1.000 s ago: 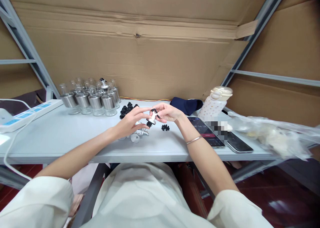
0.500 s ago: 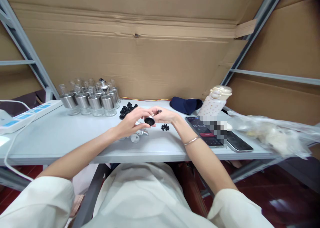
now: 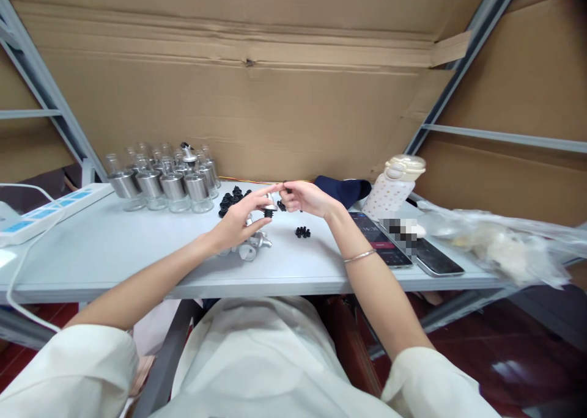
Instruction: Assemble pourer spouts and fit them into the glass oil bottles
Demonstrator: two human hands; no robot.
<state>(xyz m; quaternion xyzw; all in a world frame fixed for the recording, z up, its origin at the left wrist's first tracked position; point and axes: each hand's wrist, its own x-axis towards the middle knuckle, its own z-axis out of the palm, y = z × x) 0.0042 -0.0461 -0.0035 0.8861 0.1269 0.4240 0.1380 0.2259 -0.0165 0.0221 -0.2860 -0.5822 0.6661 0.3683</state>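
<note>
Between the thumb and fingers of my left hand (image 3: 238,221) is a bottle pour spout (image 3: 269,211), silver above with a black stopper below. My right hand (image 3: 309,198) pinches a small black piece (image 3: 287,189) at the spout's upper end; whether it sits on the tip I cannot tell. Beneath my left hand lie several silver spout parts (image 3: 249,250), partly covered by it. Several black stoppers (image 3: 228,203) stand behind that hand. A cluster of small black caps (image 3: 302,232) lies on the table below my right hand.
Several glass bottles with steel sleeves (image 3: 174,187) stand at the back left, one topped by a spout. A power strip (image 3: 55,213) is further left. On the right are a navy cap (image 3: 343,190), a dotted flask (image 3: 389,189), two phones (image 3: 440,260) and plastic bags (image 3: 509,247).
My right hand has risen slightly and its fingers have moved to the spout's upper end. The spout has turned from stopper facing me to stopper downward.
</note>
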